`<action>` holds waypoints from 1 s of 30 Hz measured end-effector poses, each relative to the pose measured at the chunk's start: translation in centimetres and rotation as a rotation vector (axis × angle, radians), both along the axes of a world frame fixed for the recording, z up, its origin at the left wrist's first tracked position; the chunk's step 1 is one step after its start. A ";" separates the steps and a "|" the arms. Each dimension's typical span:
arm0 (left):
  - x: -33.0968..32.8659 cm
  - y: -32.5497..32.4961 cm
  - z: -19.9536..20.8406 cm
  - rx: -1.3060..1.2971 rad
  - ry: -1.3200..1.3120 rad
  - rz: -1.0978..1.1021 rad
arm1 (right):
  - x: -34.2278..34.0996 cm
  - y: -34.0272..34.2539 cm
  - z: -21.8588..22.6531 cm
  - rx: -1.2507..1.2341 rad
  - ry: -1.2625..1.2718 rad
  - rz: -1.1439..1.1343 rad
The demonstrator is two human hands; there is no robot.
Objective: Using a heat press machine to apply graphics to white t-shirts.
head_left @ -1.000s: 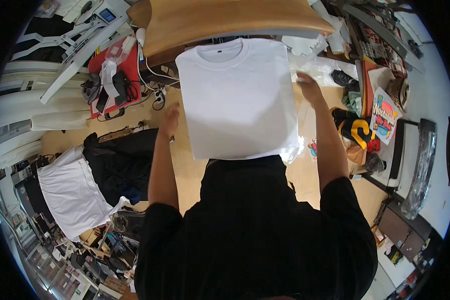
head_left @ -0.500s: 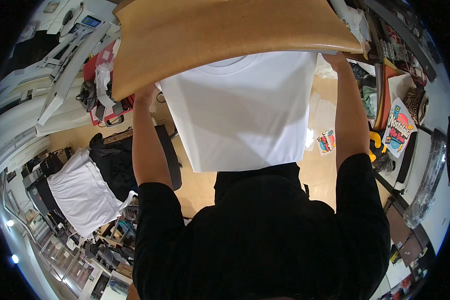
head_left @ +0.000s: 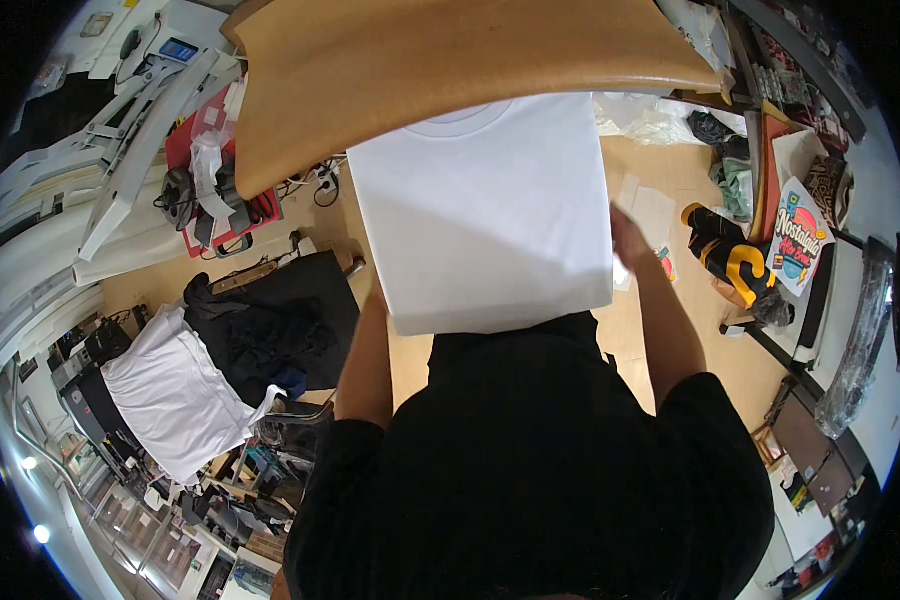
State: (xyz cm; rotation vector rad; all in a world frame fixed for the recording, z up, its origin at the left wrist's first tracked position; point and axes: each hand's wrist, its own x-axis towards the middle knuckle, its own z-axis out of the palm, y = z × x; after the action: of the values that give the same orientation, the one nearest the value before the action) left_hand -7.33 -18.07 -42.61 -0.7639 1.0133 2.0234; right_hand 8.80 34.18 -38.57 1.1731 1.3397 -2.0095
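Note:
A white T-shirt (head_left: 485, 220) is spread flat in front of me, with its neckline at the far end under a large tan curved panel (head_left: 470, 60). Its near end hangs just before my waist. Beside the shirt's right edge is my right hand (head_left: 627, 240), close against the cloth, its fingertips hidden at or below that edge. At the lower left edge of the shirt, my left hand (head_left: 376, 293) is almost wholly covered by the cloth; mainly the wrist and forearm show. Whether either hand grips the fabric cannot be seen.
To the left, a black chair (head_left: 320, 300) carries dark clothing, beside a stack of white garments (head_left: 175, 390). A red case with cables (head_left: 208, 170) stands farther up. On the right are a black-and-yellow object (head_left: 730, 255), a colourful printed sheet (head_left: 798, 238) and clear plastic bags (head_left: 640, 115).
Both hands have come back toward me from under the tan panel, along the shirt's sides. The right hand now lies midway down the right edge, the left near the lower left.

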 end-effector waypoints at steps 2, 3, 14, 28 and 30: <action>5.2 -1.4 2.0 -0.108 -0.045 -0.226 | 4.0 -3.9 3.5 -0.178 -0.034 -0.094; 6.6 -2.4 2.7 -0.168 -0.065 -0.330 | 5.2 -4.0 4.2 -0.345 -0.083 -0.135; 7.0 -7.7 11.1 0.043 -0.063 0.073 | 10.6 0.5 10.8 -0.310 0.033 -0.371; -9.6 5.2 4.8 -0.804 0.669 -0.269 | -6.6 6.8 1.4 1.172 0.468 0.121; -16.1 0.3 6.2 -0.794 0.721 -0.174 | -18.1 -0.7 7.8 0.572 0.415 -0.105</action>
State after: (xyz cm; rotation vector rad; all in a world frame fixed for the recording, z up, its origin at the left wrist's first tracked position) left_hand -23.41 -17.73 -36.43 -0.2631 2.2807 1.7327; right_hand -9.26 33.44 -30.77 1.0948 2.2082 -2.0848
